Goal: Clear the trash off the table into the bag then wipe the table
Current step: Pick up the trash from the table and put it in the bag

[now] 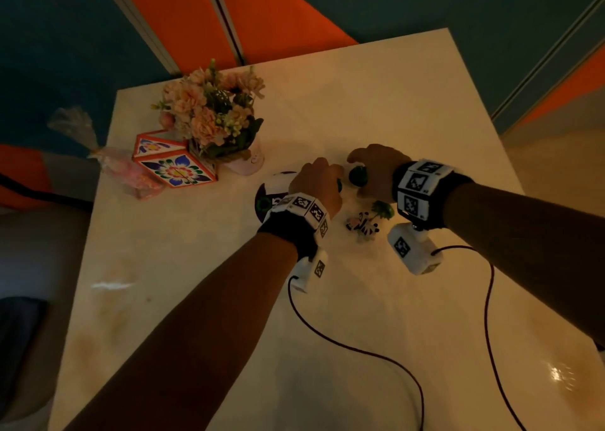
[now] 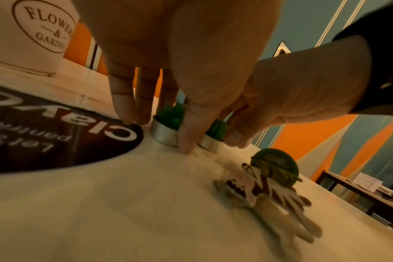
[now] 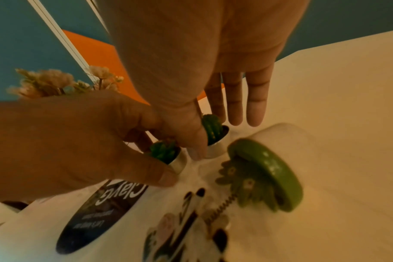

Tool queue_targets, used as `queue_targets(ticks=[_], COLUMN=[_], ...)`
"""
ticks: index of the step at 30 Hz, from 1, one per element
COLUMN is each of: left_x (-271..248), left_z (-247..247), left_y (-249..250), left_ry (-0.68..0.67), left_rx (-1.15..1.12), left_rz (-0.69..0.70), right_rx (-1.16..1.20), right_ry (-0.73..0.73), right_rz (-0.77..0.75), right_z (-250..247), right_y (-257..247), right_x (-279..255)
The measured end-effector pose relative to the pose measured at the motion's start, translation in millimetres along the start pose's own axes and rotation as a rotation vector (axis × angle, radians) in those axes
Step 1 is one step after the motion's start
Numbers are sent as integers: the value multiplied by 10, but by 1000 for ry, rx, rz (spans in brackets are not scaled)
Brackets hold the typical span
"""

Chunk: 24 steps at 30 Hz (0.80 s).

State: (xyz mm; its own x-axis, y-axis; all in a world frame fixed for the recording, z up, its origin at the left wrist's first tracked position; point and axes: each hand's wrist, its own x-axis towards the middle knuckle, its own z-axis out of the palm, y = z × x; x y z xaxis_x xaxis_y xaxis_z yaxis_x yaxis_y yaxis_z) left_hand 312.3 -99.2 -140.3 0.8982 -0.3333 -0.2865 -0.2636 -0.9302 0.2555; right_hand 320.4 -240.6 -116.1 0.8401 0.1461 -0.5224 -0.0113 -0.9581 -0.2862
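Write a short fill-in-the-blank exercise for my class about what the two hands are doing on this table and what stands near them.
1. Each hand reaches for a small ____ cactus candle in a silver cup.
2. The left hand and right hand work over a pale ____.
3. The pot reads "Flower & ____".
4. The round dark sticker lies under the ____ hand.

Missing words: green; table; Garden; left

Near half of table (image 1: 203, 316) open for approach. Far-left blocked: flower pot (image 1: 244, 159), patterned box (image 1: 175, 165), black disc (image 1: 266, 198). Panda ornament (image 1: 368, 222) sits between wrists.
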Motion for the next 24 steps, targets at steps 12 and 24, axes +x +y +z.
queue_targets(ticks=[12,24], left_x=[178,386], left_z=[-165,-310], left_y=[-257,-587], left_ry=[104,106], left_rx=[5,72], left_rz=[-95,-188], right_rx=[-85,8], right_ry=[-13,93], right_rz=[-37,-92], right_z=[36,-108], right_y=[18,-216], right_x=[177,262])
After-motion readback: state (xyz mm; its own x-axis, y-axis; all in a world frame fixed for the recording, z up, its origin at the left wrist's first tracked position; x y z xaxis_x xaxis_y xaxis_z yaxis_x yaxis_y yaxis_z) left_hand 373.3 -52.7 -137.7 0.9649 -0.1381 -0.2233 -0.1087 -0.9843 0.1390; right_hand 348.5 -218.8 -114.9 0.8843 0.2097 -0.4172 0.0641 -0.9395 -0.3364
